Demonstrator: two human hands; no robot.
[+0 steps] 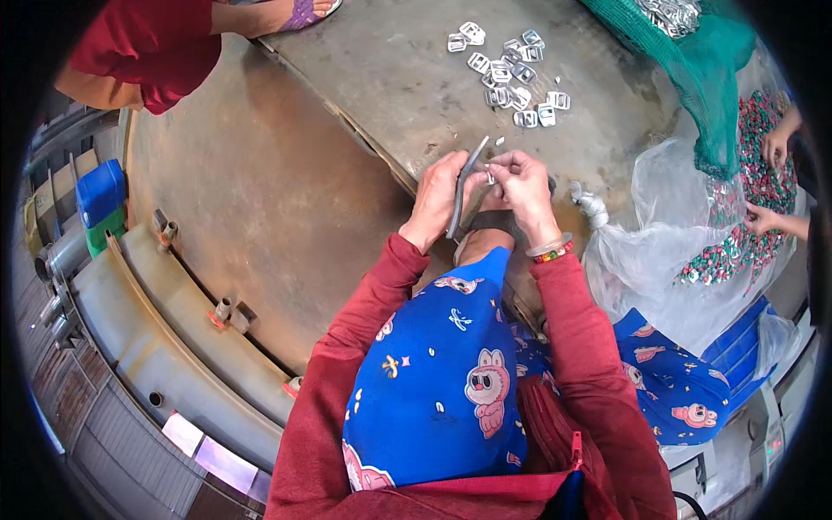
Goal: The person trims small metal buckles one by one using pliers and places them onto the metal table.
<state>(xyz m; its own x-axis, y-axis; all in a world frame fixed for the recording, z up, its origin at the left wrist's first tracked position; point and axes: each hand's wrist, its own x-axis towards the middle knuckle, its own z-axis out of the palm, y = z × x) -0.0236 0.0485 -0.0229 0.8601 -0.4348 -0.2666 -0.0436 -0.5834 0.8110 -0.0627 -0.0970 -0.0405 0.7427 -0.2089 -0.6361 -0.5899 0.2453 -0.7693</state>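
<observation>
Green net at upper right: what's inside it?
Silvery metal pieces show in the green net; whatever lies beneath them or inside its folds is covered.

Brown-stained floor (243, 173) — ribbed grey sheeting (130, 451) (lower left).

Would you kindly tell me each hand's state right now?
Left hand: closed, holding a long grey tool.
Right hand: closed, pinching a small shiny piece.

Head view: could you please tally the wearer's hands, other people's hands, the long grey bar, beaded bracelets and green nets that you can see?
Wearer's hands: 2 (left hand, right hand)
Other hands at right: 2
Long grey bar: 1
Beaded bracelet: 1
Green net: 1
Total: 7
</observation>
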